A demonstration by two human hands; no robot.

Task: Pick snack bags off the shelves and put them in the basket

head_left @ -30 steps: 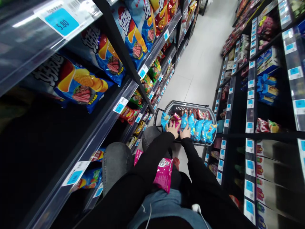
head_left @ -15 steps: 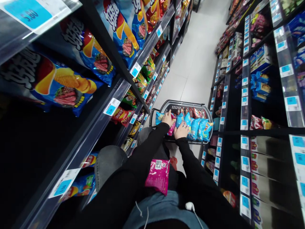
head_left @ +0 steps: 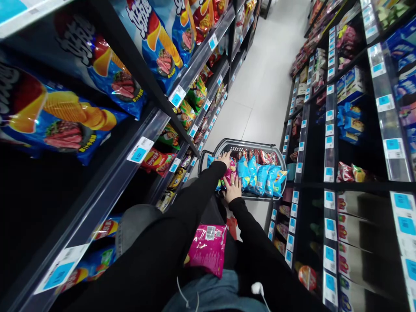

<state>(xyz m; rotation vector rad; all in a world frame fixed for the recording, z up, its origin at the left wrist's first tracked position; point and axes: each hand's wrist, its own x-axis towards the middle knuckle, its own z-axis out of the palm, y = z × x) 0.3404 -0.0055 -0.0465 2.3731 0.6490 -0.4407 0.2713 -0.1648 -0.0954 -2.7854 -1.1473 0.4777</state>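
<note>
"What can't you make out from here?"

"The pink bag [head_left: 231,171] in the basket [head_left: 250,143], mostly. It sits toward the basket's left end, beside a row of blue bags [head_left: 261,177]. The left hand [head_left: 224,158] covers its far part, and the right hand [head_left: 233,190] covers its near part. Along the basket's far side, the red packets [head_left: 268,157] are half hidden too."

"Are the fingers gripping?"

"The right ones are spread loosely over the pink bag. The left ones bend across it; I can't tell whether they pinch it."

"Any room to move?"

"Most of it lies beyond the basket's far rim, where pale floor [head_left: 256,99] stretches up the aisle. Left of the basket, a chip shelf [head_left: 117,182] comes close to the handle [head_left: 202,161]. Right of it, another shelf [head_left: 367,186] stands near the rim."

"And on the near side?"

"Between basket and body, a second pink bag [head_left: 208,247] lies on the lap, partly overlapped by the left sleeve [head_left: 165,229]. Just this side of the basket's near rim there's something red [head_left: 232,225], too blurred to name."
</note>
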